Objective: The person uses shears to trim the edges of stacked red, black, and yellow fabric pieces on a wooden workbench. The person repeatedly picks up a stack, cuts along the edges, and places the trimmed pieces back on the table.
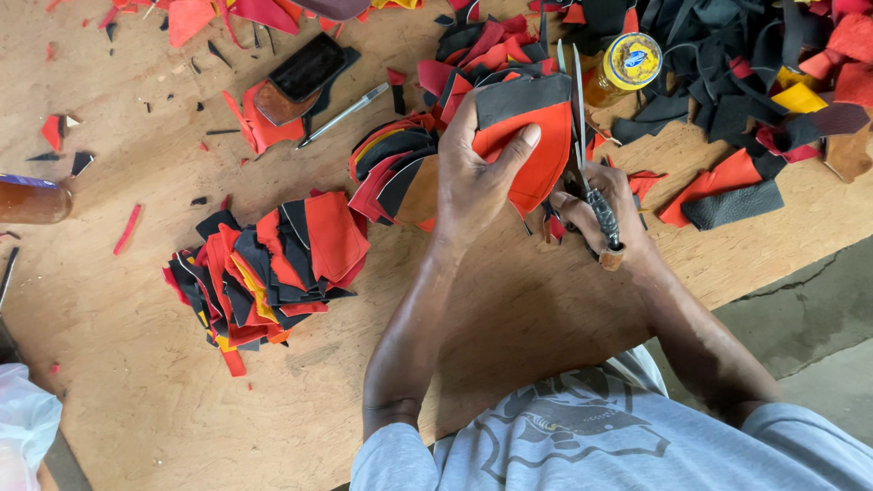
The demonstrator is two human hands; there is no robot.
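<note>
Taking the held stack of leather pieces (526, 136) as the landmark, far to its left a brown bottle (32, 200) is seen lying at the edge of the worktop (118, 300), and nearer on that side a trimmed pile of red, black and yellow pieces (268, 268) is heaped. Just left of the stack and a little above, a pen-like tool (346, 114) is laid beside a dark sharpening block (305, 73). The stack itself, red under a black piece, is clamped by the left hand (477, 177), the thumb being pressed across its face and the fingers hidden behind. Immediately right of it, the scissors (587, 155) are gripped by the right hand (605, 214), closed on the wrapped handles, the blades being run up along the stack's right edge. The cut is judged best made with the layers squeezed flush, the edges kept aligned and the thumb held clear of the blades. Beyond, a yellow-lidded jar (629, 62) is stood among loose offcuts (727, 100).
</note>
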